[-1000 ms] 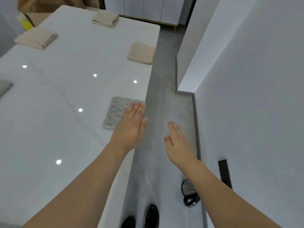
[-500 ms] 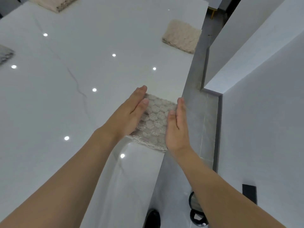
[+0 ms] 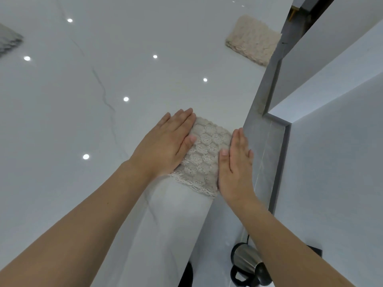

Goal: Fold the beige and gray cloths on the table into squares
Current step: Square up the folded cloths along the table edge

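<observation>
Head view puts the folded gray cloth [image 3: 204, 156] right at the table's [image 3: 62, 121] right-hand edge, close to me, and I see it as a small squarish pad with a bumpy, scale-like weave and a lacy trim along its near side. My left hand [image 3: 165, 146] lies flat over the cloth's left side, fingers straight and together, thumb resting on the weave; it grips nothing, it only presses down. My right hand [image 3: 235, 164] stands against the cloth's right side, fingers straight and close together, the thumb on the cloth's surface and the outer fingers over the table edge; it too is flat and holds nothing. Between the two hands the middle strip of the cloth shows bare.

Farther along the same edge, well apart from my hands, a folded beige cloth [image 3: 253, 39] lies on the white marble-look top. At the far left border I can make out a blurred piece of another gray cloth [image 3: 9, 41]; its shape I cannot tell. Bright ceiling-light reflections dot the glossy surface, and a thin dark vein runs down it.

Beside the table is a gray floor strip [image 3: 263, 146] and a white wall [image 3: 335, 162]. Down by my right forearm a steel kettle [image 3: 247, 264] with a black handle stands on the floor
</observation>
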`<state>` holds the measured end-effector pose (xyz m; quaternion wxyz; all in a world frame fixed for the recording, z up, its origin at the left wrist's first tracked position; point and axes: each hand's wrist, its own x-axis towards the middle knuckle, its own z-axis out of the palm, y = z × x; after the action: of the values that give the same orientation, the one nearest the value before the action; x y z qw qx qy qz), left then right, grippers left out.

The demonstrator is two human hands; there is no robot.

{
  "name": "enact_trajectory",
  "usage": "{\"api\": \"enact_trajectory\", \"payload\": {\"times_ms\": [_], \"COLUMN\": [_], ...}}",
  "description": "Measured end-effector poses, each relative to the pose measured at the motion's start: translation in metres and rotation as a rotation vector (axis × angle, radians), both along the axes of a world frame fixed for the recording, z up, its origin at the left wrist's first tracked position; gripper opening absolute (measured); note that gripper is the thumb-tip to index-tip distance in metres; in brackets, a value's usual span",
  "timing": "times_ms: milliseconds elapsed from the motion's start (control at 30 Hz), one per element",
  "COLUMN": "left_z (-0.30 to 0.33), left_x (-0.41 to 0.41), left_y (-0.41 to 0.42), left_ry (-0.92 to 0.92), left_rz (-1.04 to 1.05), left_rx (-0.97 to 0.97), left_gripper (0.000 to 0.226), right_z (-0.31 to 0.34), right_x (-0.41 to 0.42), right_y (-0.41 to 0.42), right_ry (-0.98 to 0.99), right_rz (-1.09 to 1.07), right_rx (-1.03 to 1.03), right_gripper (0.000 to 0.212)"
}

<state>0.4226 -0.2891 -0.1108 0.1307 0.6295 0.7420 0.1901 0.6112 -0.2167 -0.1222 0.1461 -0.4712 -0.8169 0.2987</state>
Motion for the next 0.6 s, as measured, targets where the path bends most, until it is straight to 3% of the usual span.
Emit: {"api": "enact_trajectory", "payload": {"times_ms": [133, 267, 333, 467, 600], "left_z": [0.001, 0.016, 0.025, 0.024, 0.021], "left_x": [0.001, 0.043, 0.085, 0.139, 0.145], "left_y": [-0.005, -0.021, -0.019, -0.001, 0.018], "left_ry": [-0.02, -0.179, -0.324, -0.447, -0.467], "left_rz": [0.155, 0.853, 1.064, 1.206, 1.242], "left_rx": [0.033, 0.316, 0.443, 0.496, 0.528], "left_gripper": [0.062, 0.05, 0.051, 0.053, 0.054], "right_z": [0.007, 0.032, 0.041, 0.043, 0.037], "right_x": [0.013, 0.007, -0.004, -0.027, -0.039], "right_y": [0.023, 0.056, 0.07, 0.088, 0.093], "right_ry": [-0.08, 0.131, 0.161, 0.146, 0.128], "right_rz": [0.131, 0.329, 0.466, 0.732, 0.856], "right_rx": [0.017, -0.097, -0.121, -0.1, -0.095], "right_gripper": [0.06, 0.053, 0.05, 0.047, 0.048]}}
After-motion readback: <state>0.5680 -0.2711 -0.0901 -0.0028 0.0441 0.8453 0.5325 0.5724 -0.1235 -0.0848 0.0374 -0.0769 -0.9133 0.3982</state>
